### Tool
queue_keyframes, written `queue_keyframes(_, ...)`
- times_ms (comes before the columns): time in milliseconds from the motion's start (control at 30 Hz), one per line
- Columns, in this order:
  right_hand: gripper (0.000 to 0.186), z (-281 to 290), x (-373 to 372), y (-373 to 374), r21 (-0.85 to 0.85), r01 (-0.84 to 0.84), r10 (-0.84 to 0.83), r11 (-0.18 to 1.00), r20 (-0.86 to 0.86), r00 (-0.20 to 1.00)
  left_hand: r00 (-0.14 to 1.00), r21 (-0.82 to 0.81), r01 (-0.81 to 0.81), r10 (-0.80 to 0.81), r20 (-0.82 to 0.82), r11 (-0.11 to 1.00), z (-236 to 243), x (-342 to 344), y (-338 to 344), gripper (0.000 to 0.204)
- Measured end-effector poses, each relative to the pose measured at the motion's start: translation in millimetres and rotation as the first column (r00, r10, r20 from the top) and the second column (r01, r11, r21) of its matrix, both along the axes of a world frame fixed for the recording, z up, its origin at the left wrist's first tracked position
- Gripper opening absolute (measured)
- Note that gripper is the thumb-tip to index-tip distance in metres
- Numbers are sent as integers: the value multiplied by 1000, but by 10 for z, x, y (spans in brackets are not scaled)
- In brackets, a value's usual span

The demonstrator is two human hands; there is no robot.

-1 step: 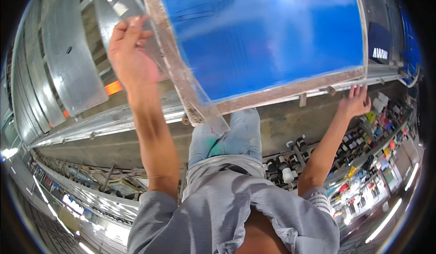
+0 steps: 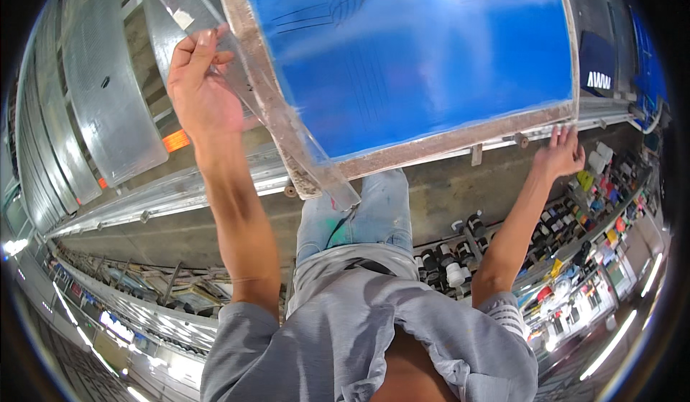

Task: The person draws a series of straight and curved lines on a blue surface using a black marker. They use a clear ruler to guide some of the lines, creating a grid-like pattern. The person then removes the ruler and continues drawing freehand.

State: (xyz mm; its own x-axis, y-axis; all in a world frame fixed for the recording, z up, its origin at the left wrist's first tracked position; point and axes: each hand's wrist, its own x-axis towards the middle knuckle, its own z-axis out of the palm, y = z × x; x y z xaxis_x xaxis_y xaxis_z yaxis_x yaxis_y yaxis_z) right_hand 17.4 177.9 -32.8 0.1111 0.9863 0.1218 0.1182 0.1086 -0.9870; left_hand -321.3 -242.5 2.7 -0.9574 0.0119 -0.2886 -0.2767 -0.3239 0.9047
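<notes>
A screen-printing frame [image 2: 424, 148] with a worn brownish border lies tilted in front of me. Its blue mesh [image 2: 431, 64] shows thin dark line drawings. A clear plastic strip [image 2: 316, 159] runs slantwise along the frame's left side, its near end sticking out past the corner over my jeans. My left hand [image 2: 205, 89] is closed, thumb and fingers pinching at the strip's edge. At the near right corner of the frame, my right hand [image 2: 560, 154] has its fingers stretched up to the rim, thumb apart; whether the fingertips press on it is hard to tell.
Metal rails [image 2: 172, 186] run along the near edge of the work table. Long translucent panels [image 2: 115, 107] lie to the left, and a dark blue printed piece [image 2: 598, 64] to the right. Several bottles and tubs [image 2: 453, 265] stand low behind me at right; stacked frames [image 2: 151, 280] sit at left.
The strip's far part has shifted leftward, away from the frame, with my left hand moving slightly left. My right hand has come up slightly. More dark lines show on the blue mesh.
</notes>
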Motion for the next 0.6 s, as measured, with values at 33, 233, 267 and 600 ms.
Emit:
queue_keyframes(33, 62, -112, -36, 32, 0, 5, -5, 1000, 22, 1000, 997, -17, 64, -63, 50, 998, -81, -58, -127, 7)
queue_keyframes(233, 65, -221, -368, -246, -85, 95, -92, 992, 47, 995, 972, 188, 74, -113, 206, 979, -198, -41, -211, 11)
queue_keyframes(267, 65, -262, -351, -218, -83, 94, -93, 992, 15, 996, 966, 209, 46, -97, 239, 977, -198, -46, -225, 11)
queue_keyframes(600, 62, -148, -311, -428, -118, 68, -44, 991, 199, 979, 983, 155, 9, -37, 178, 988, -185, -55, -266, 12)
